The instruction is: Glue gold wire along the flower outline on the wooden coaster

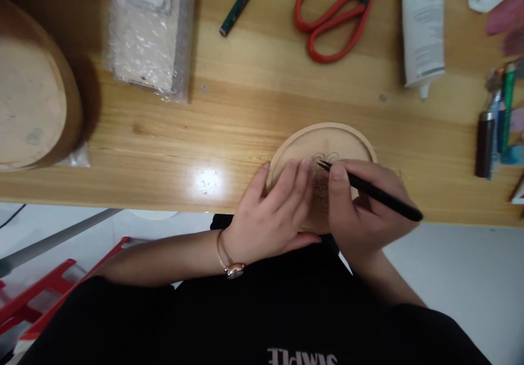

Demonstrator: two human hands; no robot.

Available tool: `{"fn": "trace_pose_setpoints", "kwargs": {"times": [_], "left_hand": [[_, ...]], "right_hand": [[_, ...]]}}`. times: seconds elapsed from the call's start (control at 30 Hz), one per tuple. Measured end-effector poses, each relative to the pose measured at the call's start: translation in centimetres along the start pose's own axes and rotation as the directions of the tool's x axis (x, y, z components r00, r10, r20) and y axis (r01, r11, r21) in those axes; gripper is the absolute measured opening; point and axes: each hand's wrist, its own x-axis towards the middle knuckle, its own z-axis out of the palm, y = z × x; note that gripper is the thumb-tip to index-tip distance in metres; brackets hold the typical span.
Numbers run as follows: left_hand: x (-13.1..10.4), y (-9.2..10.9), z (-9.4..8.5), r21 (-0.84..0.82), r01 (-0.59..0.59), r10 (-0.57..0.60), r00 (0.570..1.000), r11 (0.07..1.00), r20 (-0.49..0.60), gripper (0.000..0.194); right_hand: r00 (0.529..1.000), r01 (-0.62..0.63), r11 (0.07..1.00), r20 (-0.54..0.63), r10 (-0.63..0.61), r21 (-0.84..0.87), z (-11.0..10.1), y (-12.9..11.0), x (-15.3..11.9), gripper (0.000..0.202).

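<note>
A round, pale wooden lid or tray [327, 129] with a raised rim lies at the table's near edge. Dark curling lines form a drawn pattern [322, 186] on its face, partly covered by both hands. My left hand [272, 212] rests flat over the left side of the disc, fingers stretched out and the outermost one at the rim. My right hand [366, 207] pinches slim black tweezers [379, 195], their pointed tips touching or just above the upper part of the pattern. Whether anything tiny sits between the tips is too small to tell.
Red-handled scissors [333, 18], a dark green pencil [241, 4] and a white tube [423, 29] lie farther back. A bubble-wrapped package [149, 37] and a large round wooden box [71, 97] stand left. Pens [485, 144] lie right; a red stool [45, 294] is below.
</note>
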Motion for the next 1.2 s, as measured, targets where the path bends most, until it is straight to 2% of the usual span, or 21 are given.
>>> {"fn": "trace_pose_setpoints", "kwargs": {"times": [0.23,0.37,0.47,0.57,0.67,0.8,0.87,1.07,1.2], "left_hand": [[-0.2,0.0,0.0,0.007,-0.011,0.011,1.000,1.000,0.005,0.076],[-0.2,0.0,0.1,-0.001,-0.010,0.010,1.000,1.000,-0.001,0.077],[-0.2,0.0,0.1,-0.001,-0.005,0.005,1.000,1.000,-0.007,0.079],[-0.1,0.0,0.1,-0.003,-0.002,0.002,1.000,1.000,-0.008,0.081],[-0.2,0.1,0.2,-0.007,-0.003,0.003,1.000,1.000,-0.015,0.083],[-0.3,0.2,0.4,-0.022,-0.001,0.001,1.000,1.000,-0.030,0.081],[-0.4,0.2,0.5,-0.026,-0.004,0.003,0.999,1.000,-0.032,0.081],[-0.4,0.2,0.5,-0.020,-0.009,0.008,0.999,1.000,-0.036,0.081],[-0.3,0.1,0.3,-0.015,-0.007,0.007,1.000,1.000,-0.019,0.084]], "right_hand": [[0.999,0.017,1.000,-0.045,-0.018,-0.025,-0.1,-0.1,0.0,0.018],[0.995,-0.048,0.998,-0.080,0.051,0.040,-0.2,-0.3,0.1,0.015],[0.984,-0.148,0.981,-0.082,0.159,0.126,0.0,-0.3,0.2,0.011],[0.963,-0.244,0.920,-0.037,0.268,0.308,0.0,-0.2,0.5,0.010],[0.947,-0.311,0.847,0.063,0.315,0.431,-0.5,-0.1,0.6,0.014],[0.911,-0.388,0.830,0.302,0.280,0.400,-1.9,-0.3,0.5,0.025],[0.889,-0.406,0.833,0.376,0.262,0.377,-2.3,-0.4,0.4,0.025],[0.850,-0.476,0.767,0.449,0.276,0.431,-2.0,-0.2,0.4,0.029],[0.853,-0.488,0.716,0.448,0.269,0.499,-1.5,0.5,0.4,0.029]]}}
